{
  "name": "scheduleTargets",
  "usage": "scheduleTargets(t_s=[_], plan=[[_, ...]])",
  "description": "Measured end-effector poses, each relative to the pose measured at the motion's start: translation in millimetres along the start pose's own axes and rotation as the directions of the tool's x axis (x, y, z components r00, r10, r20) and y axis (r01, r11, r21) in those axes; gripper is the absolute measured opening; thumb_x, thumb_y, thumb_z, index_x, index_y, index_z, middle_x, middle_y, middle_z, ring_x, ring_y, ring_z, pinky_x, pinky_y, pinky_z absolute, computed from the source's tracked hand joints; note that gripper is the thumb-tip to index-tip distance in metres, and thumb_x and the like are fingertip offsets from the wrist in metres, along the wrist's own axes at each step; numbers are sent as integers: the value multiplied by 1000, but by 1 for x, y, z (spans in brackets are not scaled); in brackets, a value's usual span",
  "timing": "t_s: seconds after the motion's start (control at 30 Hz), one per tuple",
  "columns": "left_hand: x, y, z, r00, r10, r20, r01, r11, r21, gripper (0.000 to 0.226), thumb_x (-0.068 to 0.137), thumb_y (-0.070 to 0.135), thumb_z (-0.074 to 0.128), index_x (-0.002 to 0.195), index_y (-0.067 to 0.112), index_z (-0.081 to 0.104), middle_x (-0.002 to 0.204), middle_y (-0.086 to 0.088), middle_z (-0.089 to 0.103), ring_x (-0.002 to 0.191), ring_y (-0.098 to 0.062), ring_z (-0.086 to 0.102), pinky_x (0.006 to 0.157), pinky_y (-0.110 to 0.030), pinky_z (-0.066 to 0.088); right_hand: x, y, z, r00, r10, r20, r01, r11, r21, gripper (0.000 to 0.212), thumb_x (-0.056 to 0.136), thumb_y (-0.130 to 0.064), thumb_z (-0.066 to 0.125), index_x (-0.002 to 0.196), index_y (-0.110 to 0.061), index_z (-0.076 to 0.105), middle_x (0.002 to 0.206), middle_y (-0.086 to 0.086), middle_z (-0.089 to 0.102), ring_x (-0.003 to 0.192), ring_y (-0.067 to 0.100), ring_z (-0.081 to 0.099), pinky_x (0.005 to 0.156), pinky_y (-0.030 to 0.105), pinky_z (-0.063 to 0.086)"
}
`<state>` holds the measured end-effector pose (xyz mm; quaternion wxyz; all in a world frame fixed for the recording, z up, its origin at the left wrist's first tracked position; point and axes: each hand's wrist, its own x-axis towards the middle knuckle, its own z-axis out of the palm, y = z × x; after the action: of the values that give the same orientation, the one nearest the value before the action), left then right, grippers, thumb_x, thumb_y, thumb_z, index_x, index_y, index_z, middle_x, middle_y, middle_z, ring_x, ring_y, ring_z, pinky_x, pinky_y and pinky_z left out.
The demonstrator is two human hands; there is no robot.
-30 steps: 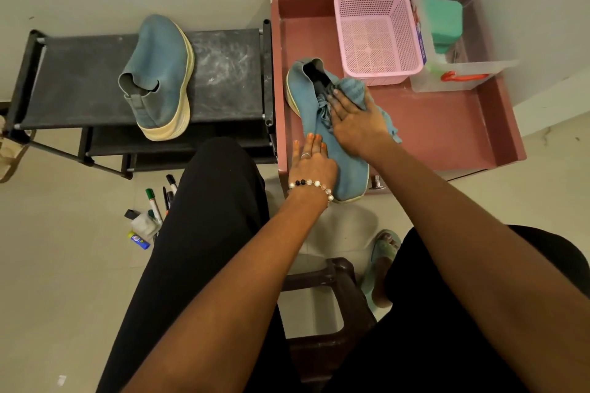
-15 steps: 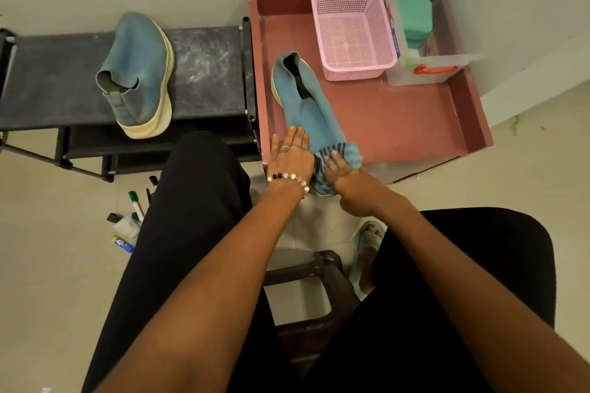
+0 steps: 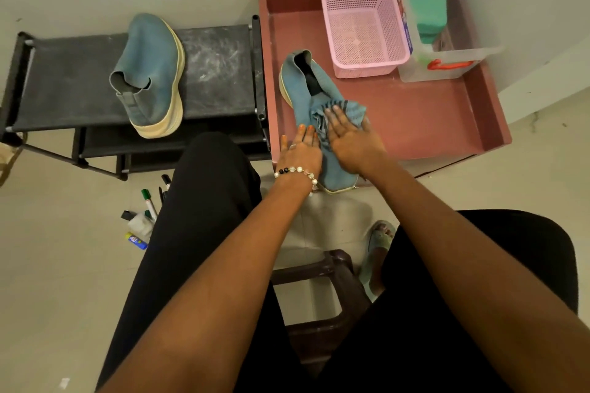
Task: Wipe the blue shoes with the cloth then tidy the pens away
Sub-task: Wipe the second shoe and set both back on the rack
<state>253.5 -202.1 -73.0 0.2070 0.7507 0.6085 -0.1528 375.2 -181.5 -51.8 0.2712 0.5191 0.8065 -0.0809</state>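
Her right hand [image 3: 351,143] presses the blue cloth [image 3: 343,112] flat-fingered onto the blue shoe [image 3: 314,96] lying in the red tray [image 3: 447,124]. The left hand [image 3: 300,153] rests open on the shoe's side, and pens [image 3: 149,199] lie scattered on the floor.

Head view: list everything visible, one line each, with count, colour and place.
shoes: 2, blue; one on black rack, one in red tray
cloth: 1, blue striped, on tray shoe
rack: 1, black, left
tray: 1, red, right
basket: 1, pink, in tray
clear box: 1, in tray
pens: several, on floor
stool: 1, dark, below
left hand: flat on tray shoe
right hand: pressing cloth
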Motion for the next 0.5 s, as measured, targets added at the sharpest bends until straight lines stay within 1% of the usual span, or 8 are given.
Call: scheduleTargets(t_s=[0.1,0.23,0.33,0.4,0.5], plan=[[2,0,2,1000,7,19,-7,1000,2,68,98,19,48,152,8,7,161,-2,-2,147,-21,-7,116,-52,5,25,9,-14,1000,0,-4,0,995,-104,53,102,-20,19,150,-4,3,158,7,-15,144,19,-19,114,55,3],[0,-1,0,1000,4,24,-4,1000,24,66,100,19,44,152,8,6,161,-2,-2,147,-21,-7,116,-51,5,43,11,-27,999,-33,1,33,994,-109,59,100,-15,28,150,-3,1,158,9,-15,145,20,-18,114,54,7],[-2,-1,3,1000,19,-1,-19,999,41,61,101,20,40,152,8,7,161,-2,0,148,-20,-5,116,-50,5,31,11,-17,998,-60,-21,57,991,-122,61,98,-15,32,150,-1,3,159,11,-9,146,23,-13,112,58,10],[-2,-2,3,1000,21,-16,-20,999,47,57,102,17,34,152,7,8,161,-1,0,148,-20,-4,117,-48,5,11,7,-7,997,-77,7,77,994,-73,59,98,-15,30,150,-1,5,159,14,-8,146,25,-12,111,62,8],[-3,-2,7,999,11,-52,-8,998,64,54,103,14,30,152,8,8,161,0,-2,148,-18,-4,117,-46,4,-30,-3,12,996,-79,52,76,995,57,59,98,-14,27,149,0,0,158,14,-9,146,26,-12,112,61,5]])
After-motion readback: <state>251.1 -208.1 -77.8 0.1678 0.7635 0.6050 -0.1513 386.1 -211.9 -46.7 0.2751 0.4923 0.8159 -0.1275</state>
